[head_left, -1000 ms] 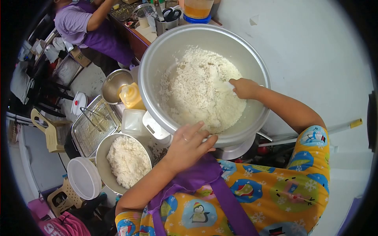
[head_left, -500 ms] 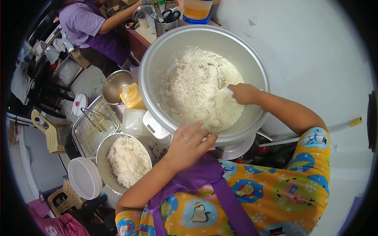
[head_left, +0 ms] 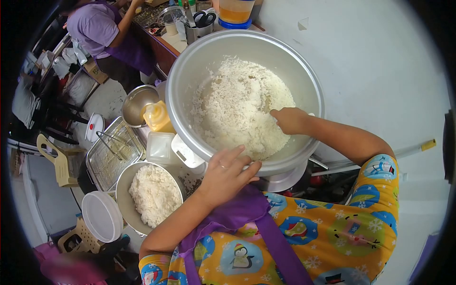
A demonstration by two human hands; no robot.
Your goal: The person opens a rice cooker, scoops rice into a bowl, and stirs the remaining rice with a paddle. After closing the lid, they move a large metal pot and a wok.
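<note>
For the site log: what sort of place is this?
Likely a food-stall or catering kitchen: a huge pot of cooked rice, a second bowl of rice, a wire basket, and another aproned person working at a counter.

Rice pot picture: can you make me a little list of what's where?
Pot: big, silver, holds a heap of rice
Left hand: lies on the pot's near rim
Right hand: closed, down in the rice; what its grip holds is hidden
Bowl: lower left, more rice in it
Other person: top left, purple shirt
</note>
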